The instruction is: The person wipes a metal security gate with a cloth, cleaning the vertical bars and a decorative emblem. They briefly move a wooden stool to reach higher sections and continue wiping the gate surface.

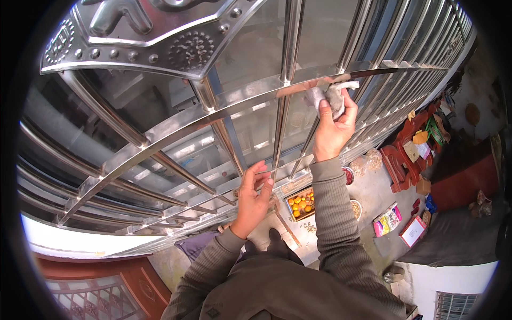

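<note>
A grille of shiny metal tubes (291,40) with a curved flat crossbar (248,94) stands before a glass window. My right hand (335,128) pinches a crumpled, greyish-white cloth (334,98) just under that crossbar, close to an upright tube. Lower and to the left, my left hand (256,196) is raised in front of the lower bars, its thumb and fingers partly curled. A thin, light strip passes by its fingertips; whether the hand holds it or it is part of the grille behind, I cannot tell. An embossed metal ornament (192,52) is fixed to the grille at the upper left.
Below on the floor are a box of orange fruit (302,204), a bowl of light pieces (355,209), a colourful bag (388,220) and a red-edged box (413,231). Carved red wooden furniture (404,160) bears assorted items at the right. A red door (148,288) is at the lower left.
</note>
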Available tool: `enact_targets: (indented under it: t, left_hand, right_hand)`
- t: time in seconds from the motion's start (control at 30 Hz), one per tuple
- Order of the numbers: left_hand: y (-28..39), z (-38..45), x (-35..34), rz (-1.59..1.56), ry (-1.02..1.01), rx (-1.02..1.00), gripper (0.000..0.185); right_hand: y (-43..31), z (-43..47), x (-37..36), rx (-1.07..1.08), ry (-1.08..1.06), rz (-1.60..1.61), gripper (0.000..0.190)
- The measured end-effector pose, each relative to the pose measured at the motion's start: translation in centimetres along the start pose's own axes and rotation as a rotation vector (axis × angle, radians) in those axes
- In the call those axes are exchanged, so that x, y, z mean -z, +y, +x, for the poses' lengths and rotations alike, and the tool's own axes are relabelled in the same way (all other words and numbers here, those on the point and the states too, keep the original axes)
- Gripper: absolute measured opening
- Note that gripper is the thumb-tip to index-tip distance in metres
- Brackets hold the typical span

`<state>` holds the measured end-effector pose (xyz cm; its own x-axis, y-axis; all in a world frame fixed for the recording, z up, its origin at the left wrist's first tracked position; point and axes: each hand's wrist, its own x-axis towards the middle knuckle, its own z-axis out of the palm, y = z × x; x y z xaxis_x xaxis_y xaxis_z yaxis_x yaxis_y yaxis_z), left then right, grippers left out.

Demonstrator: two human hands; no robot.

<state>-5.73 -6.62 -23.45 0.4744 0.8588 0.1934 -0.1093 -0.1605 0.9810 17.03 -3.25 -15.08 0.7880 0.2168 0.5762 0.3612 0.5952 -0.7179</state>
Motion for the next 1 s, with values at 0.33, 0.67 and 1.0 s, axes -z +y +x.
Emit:
enact_targets:
  t: [0.33, 0.67, 1.0]
  left_hand:
    - [-8.2, -6.7, 3.3, 0.047, 0.023, 0.306, 0.046]
    - [-9.7, -9.9, 8.6, 0.096, 0.211, 0.338, 0.036]
    - [-10.0, -13.1, 13.0, 0.114, 0.305, 0.396, 0.029]
  right_hand:
    - [7.5, -17.1, 5.7, -0.211, -0.487, -0.433, 0.058]
    - [8.2, -23.5, 3.7, 0.015, -0.748, -0.699, 0.068]
    - [7.2, -28.7, 3.2, 0.002, -0.835, -0.834, 0.069]
